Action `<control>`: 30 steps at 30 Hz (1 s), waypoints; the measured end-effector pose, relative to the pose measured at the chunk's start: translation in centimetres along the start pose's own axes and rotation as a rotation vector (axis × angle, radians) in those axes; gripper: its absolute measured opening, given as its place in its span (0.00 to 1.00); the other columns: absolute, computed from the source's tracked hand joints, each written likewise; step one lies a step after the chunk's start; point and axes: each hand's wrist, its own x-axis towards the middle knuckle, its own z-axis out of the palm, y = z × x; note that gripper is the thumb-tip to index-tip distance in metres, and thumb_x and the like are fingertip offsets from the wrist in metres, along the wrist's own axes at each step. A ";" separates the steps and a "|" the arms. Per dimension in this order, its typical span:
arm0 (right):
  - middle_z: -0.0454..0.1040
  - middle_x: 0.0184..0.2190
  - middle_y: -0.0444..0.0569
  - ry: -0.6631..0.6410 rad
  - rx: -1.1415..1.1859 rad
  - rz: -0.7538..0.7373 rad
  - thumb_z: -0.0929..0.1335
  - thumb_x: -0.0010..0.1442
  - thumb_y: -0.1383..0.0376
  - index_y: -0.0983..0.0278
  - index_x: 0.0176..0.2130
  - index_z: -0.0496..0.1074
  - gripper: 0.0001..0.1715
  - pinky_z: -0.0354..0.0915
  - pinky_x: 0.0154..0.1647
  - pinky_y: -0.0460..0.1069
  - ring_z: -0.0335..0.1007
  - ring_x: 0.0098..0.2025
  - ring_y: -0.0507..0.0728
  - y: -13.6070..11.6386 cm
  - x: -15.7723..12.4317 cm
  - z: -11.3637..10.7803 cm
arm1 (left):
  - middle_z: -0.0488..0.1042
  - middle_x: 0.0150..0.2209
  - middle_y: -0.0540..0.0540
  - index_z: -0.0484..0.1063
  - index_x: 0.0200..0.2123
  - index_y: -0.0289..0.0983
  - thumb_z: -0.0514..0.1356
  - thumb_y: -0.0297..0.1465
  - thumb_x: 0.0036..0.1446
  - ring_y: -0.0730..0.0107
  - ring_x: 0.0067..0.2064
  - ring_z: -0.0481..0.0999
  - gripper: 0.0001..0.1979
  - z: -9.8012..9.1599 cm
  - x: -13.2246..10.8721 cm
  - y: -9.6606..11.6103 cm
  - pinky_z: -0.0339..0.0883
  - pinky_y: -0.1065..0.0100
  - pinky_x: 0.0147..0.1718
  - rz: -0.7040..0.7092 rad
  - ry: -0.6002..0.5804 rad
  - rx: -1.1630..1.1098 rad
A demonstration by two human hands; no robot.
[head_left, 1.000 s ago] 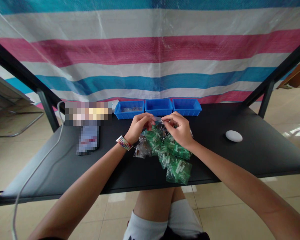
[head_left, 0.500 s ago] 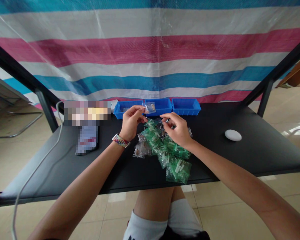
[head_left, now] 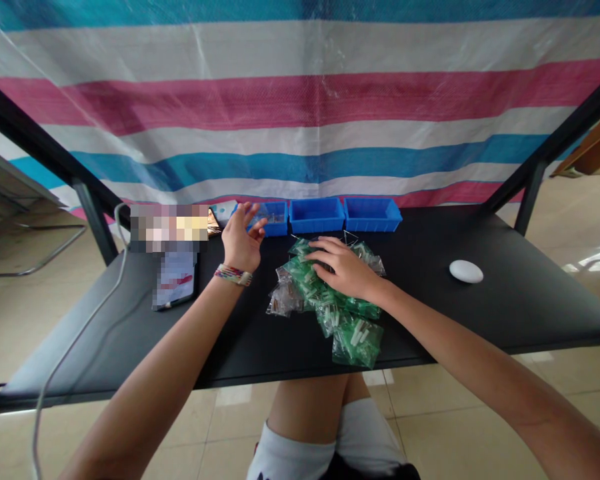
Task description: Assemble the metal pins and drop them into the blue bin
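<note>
My left hand (head_left: 243, 240) is at the left blue bin (head_left: 275, 229), its fingers spread and partly in front of the bin. Just beyond the fingertips is a clear plastic packet (head_left: 261, 215) at the bin; whether it still touches the fingers I cannot tell. Over the pile, my right hand (head_left: 344, 269) lies palm down with fingers apart and nothing gripped. Beneath it are green plastic packets (head_left: 357, 340) with pale slim pieces inside. Clear packets (head_left: 284, 293) with small parts lie at the pile's left side, and more show behind my right hand.
A middle blue bin (head_left: 317, 217) and a right blue bin (head_left: 373, 215) stand beside the left one at the table's back edge. A white oval object (head_left: 466, 271) lies to the right. On the left are a phone (head_left: 177, 283), blurred items and a white cable (head_left: 80, 327).
My left hand has moved left from the middle bin to the left bin, its pinch on the clear packet now spread. My right hand has come slightly left and down, its fingers opening over the pile.
</note>
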 end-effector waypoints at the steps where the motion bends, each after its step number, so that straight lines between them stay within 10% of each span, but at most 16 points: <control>1: 0.74 0.65 0.57 -0.025 -0.018 0.009 0.67 0.73 0.66 0.62 0.57 0.79 0.17 0.62 0.73 0.70 0.62 0.72 0.69 0.1 -0.1 0.1 | 0.84 0.38 0.48 0.76 0.39 0.38 0.62 0.34 0.69 0.77 0.26 0.78 0.07 0.0 0.0 0.1 0.66 0.76 0.22 -0.028 0.004 -0.015; 11: 0.74 0.66 0.57 -0.100 -0.033 0.045 0.67 0.74 0.63 0.63 0.57 0.77 0.16 0.61 0.73 0.71 0.60 0.74 0.70 0.1 -0.1 -0.1 | 0.75 0.26 0.52 0.72 0.32 0.38 0.63 0.32 0.58 0.78 0.20 0.70 0.04 0.0 -0.2 -0.7 0.64 0.76 0.20 0.027 -0.081 0.071; 21: 0.70 0.69 0.60 -0.105 -0.056 0.087 0.68 0.74 0.60 0.64 0.60 0.77 0.21 0.58 0.75 0.70 0.57 0.76 0.71 0.1 -0.1 0.2 | 0.83 0.41 0.45 0.85 0.40 0.42 0.58 0.24 0.54 0.60 0.40 0.82 0.17 -1.5 -0.7 -1.1 0.74 0.64 0.41 0.587 -0.799 1.470; 30: 0.73 0.67 0.61 -0.088 -0.064 0.096 0.68 0.73 0.60 0.68 0.63 0.77 0.24 0.58 0.76 0.69 0.60 0.74 0.71 0.0 0.0 0.1 | 0.80 0.51 0.44 0.82 0.54 0.45 0.61 0.32 0.63 0.61 0.41 0.81 0.17 -1.5 -1.2 -1.4 0.73 0.64 0.40 0.678 -0.922 1.605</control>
